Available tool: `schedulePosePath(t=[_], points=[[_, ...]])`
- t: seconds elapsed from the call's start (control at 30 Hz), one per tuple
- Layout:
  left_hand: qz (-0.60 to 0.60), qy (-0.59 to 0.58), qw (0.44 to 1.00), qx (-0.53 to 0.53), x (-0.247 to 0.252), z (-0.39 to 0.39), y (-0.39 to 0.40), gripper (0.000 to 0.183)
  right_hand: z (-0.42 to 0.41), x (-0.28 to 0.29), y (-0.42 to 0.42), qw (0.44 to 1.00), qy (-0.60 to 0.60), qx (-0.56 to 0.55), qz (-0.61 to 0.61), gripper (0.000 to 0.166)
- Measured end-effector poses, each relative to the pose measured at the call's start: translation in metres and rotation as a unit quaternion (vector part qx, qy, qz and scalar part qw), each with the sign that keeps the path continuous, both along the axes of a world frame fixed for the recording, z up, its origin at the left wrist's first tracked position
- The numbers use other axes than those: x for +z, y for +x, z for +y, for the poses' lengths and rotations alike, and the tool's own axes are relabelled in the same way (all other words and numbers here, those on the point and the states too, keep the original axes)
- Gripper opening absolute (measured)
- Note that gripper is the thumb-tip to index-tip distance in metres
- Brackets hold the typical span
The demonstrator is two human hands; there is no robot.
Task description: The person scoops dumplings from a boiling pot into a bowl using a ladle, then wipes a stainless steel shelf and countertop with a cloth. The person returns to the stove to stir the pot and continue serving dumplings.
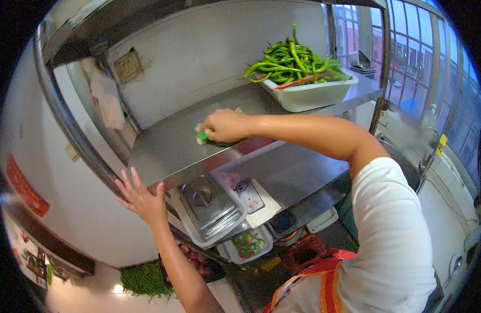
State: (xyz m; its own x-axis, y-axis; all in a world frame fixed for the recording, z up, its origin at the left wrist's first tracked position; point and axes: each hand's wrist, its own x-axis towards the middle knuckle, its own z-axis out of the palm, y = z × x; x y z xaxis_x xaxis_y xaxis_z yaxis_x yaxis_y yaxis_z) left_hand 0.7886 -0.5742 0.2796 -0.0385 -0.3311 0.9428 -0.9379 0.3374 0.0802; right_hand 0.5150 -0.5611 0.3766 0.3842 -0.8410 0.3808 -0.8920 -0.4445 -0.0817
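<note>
My right hand [228, 126] presses a crumpled green and pale cloth [202, 136] against the upper stainless-steel shelf [166, 145], near its front edge. Much of the cloth is hidden beneath the hand. My left hand [144, 199] has its fingers spread and holds nothing. It is beside the shelf's front left corner and the metal post [88, 156]; whether it touches either, I cannot tell. Farther right on the same shelf, a white plastic tub [315, 94] is heaped with long green chili peppers [293, 62], with a few red ones among them.
Below, a lower steel shelf [303, 172] carries a white tray with lidded steel pans [205, 199] and a phone [250, 195]. Under it is a tub of cut peppers [249, 244]. Leafy greens [144, 279] lie on the floor at left. Barred windows [412, 51] line the right.
</note>
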Motion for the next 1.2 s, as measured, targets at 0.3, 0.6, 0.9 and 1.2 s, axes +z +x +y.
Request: schedulePosePath(t=[0.3, 0.6, 0.9, 1.2], points=[[-0.015, 0.000, 0.999, 0.036, 0.006, 0.007, -0.003, 0.063, 0.179, -0.039, -0.190, 0.974, -0.194, -0.084, -0.083, 0.028], [0.162, 0.241, 0.811, -0.508, 0.084, 0.061, -0.235, 0.032, 0.198, 0.001, -0.351, 0.718, -0.015, -0.144, -0.681, 0.028], [0.454, 0.408, 0.418, -0.673, 0.095, 0.055, -0.298, 0.030, 0.157, 0.020, -0.323, 0.737, 0.126, -0.063, -0.660, 0.025], [0.540, 0.306, 0.473, -0.626, 0.100, 0.035, -0.128, 0.035, 0.076, 0.033, -0.165, 0.734, 0.169, 0.088, -0.652, 0.017]])
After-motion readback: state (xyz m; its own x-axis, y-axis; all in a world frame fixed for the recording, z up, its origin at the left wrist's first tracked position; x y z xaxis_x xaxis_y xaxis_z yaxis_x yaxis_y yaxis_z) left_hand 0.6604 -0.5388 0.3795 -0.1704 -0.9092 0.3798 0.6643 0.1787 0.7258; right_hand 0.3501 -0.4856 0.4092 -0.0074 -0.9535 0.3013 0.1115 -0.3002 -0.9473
